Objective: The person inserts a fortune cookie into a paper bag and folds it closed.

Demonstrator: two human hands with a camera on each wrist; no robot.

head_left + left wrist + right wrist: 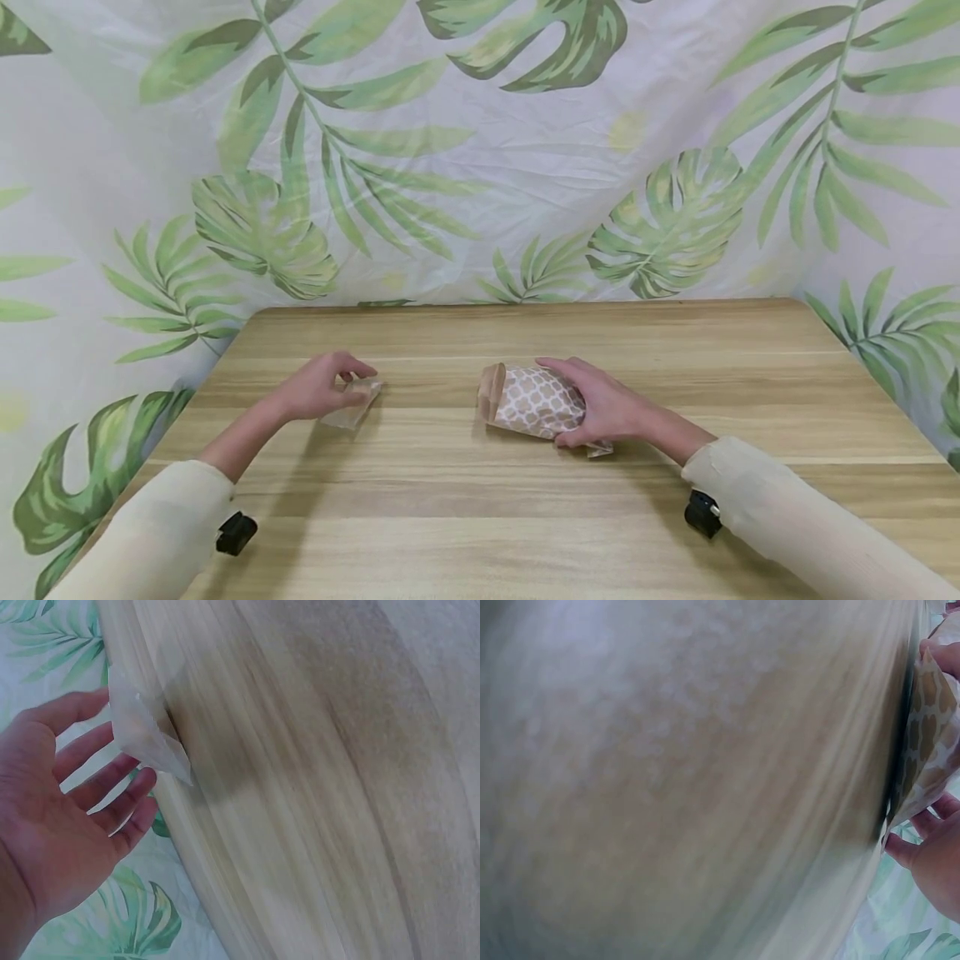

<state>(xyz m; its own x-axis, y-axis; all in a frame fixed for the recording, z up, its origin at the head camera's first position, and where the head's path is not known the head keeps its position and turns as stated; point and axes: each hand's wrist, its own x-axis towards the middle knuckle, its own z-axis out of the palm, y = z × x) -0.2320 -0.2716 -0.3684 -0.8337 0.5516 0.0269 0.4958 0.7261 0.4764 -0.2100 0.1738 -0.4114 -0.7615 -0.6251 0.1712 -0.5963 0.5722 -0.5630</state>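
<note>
Head view: the patterned paper packet point(538, 402) lay on the wood-grain table point(450, 542), slightly right of centre and toward the far half. The right hand point(609, 404) gripped it from the right, thumb along the near side and fingers over the far side. The left hand point(322, 387) pinched a piece of clear film point(351, 414) at the left, well apart from the packet; whether the film touched the table could not be determined. A small clear flap point(600, 449) showed just beside the right thumb; its attachment to the packet could not be confirmed.

Technique: the step in hand was judged to be handling the packet while the film was held separately. Best practice called for light, even pressure on both packet sides, since the paper would probably crease under a hard squeeze, and for a fingertip pinch on the film, which would likely crumple or cling.

Orientation: the packet's long axis ran roughly left to right, its right part slightly nearer. Its plain brown end point(491, 393) pointed left, toward the left hand.
</note>
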